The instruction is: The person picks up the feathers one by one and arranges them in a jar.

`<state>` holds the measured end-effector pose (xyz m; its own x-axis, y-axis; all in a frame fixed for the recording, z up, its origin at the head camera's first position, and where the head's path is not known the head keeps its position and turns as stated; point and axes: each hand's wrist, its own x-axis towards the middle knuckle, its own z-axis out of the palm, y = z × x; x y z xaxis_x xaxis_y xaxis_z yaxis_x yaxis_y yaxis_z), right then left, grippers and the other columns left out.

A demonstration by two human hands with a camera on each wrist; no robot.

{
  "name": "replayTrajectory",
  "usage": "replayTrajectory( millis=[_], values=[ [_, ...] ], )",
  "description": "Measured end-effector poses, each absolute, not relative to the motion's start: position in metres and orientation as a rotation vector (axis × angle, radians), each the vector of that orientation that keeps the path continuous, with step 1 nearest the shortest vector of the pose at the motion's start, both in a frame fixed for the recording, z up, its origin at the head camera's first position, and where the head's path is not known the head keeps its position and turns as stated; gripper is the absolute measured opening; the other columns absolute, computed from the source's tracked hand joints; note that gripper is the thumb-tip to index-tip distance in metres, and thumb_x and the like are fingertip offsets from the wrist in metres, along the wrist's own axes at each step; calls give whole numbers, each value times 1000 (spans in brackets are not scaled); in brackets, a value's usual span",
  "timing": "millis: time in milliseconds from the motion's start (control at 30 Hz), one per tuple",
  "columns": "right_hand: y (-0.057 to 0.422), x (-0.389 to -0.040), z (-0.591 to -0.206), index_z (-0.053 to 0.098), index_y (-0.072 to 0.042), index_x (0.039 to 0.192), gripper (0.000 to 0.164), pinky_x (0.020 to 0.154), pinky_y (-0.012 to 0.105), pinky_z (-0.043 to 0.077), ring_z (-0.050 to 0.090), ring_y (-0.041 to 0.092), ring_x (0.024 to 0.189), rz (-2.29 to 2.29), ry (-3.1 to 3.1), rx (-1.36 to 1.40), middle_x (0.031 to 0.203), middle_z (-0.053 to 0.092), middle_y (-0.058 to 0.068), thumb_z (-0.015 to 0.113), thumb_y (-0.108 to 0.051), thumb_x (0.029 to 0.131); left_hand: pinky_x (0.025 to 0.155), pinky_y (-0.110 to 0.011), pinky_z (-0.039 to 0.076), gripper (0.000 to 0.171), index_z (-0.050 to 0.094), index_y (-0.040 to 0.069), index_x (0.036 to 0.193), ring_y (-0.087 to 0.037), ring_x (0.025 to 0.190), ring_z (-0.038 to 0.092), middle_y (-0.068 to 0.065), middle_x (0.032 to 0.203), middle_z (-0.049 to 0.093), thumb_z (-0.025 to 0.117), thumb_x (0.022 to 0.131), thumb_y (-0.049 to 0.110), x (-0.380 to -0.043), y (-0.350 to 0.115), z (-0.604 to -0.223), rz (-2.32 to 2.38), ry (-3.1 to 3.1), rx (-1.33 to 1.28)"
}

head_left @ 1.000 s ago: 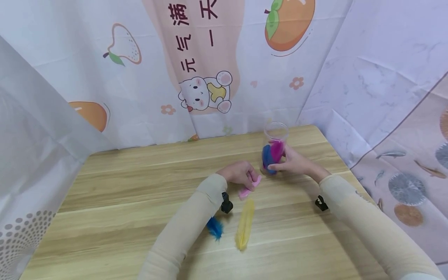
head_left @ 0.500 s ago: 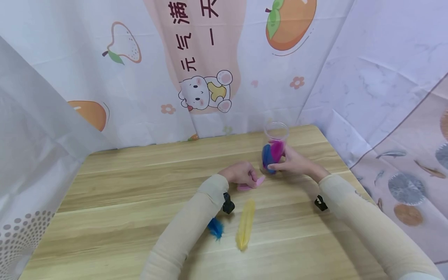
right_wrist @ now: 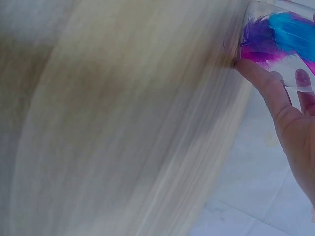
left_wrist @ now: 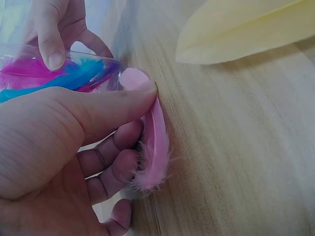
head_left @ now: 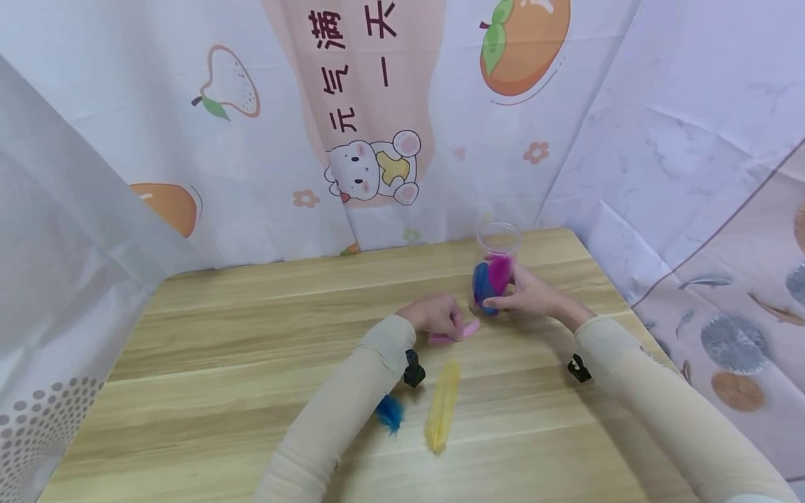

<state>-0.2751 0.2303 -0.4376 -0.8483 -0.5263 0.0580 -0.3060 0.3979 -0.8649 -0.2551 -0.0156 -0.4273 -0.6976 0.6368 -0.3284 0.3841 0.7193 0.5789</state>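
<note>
My left hand (head_left: pixel 438 314) pinches a pink feather (left_wrist: pixel 156 132) between thumb and forefinger, low over the table. In the left wrist view the feather's smooth tip bends up by the thumb and its fluffy end hangs toward the other fingers. A clear plastic cup (head_left: pixel 499 241) stands upright just beyond, holding blue and magenta feathers (head_left: pixel 499 274). Around the cup's side curl the fingers and thumb of my right hand (head_left: pixel 528 292). Nearer to me, a yellow feather (head_left: pixel 443 409) lies flat on the wood. Beside my left forearm lies a blue feather (head_left: pixel 390 413), partly hidden by the sleeve.
The wooden table (head_left: pixel 251 335) runs back to a printed curtain (head_left: pixel 264 175) with fruit and a cartoon bear. More patterned cloth (head_left: pixel 711 244) hangs along the right side. Each wrist carries a small black camera mount.
My left hand has shifted slightly right, and the pink feather in it has turned from a slant to nearly level and bent. The right hand and cup have stayed in place.
</note>
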Motion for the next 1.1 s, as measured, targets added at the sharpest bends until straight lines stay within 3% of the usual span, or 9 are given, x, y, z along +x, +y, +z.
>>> replayTrajectory(
  millis=[667,733,867,967,1100],
  values=[
    [230,-272,-436,24,2,153,88,116,61,25,44,45,134,-1442,2415,-750,142,47,28,81,-8,87,67,-19,47,8,77,9,86,-6,72,55,9,77,66,76,91,15,-253,-16,-426,608,2424,804],
    [230,-272,-436,24,2,153,88,115,60,26,44,45,133,-1447,2416,-753,142,47,28,81,-8,87,65,-18,46,11,75,11,83,-5,70,54,10,74,63,74,93,16,-254,-16,-427,594,2424,833],
    [230,-274,-437,24,2,153,89,115,59,27,46,44,132,-1458,2405,-763,141,48,28,82,-7,85,53,-21,40,38,62,12,69,-8,56,48,7,60,53,62,101,32,-256,-21,-428,642,2338,836],
    [231,-274,-438,24,1,153,89,116,59,26,46,44,132,-1461,2398,-768,142,48,28,82,-6,85,56,-22,41,35,58,11,76,-12,56,51,1,63,53,56,103,33,-258,-25,-428,795,2214,798],
    [233,-276,-439,23,1,153,89,116,60,25,44,45,134,-1449,2399,-779,144,46,28,81,-8,87,78,-24,48,9,62,11,103,-14,85,58,-1,93,62,61,102,19,-258,-31,-422,992,2131,777]
  ],
)
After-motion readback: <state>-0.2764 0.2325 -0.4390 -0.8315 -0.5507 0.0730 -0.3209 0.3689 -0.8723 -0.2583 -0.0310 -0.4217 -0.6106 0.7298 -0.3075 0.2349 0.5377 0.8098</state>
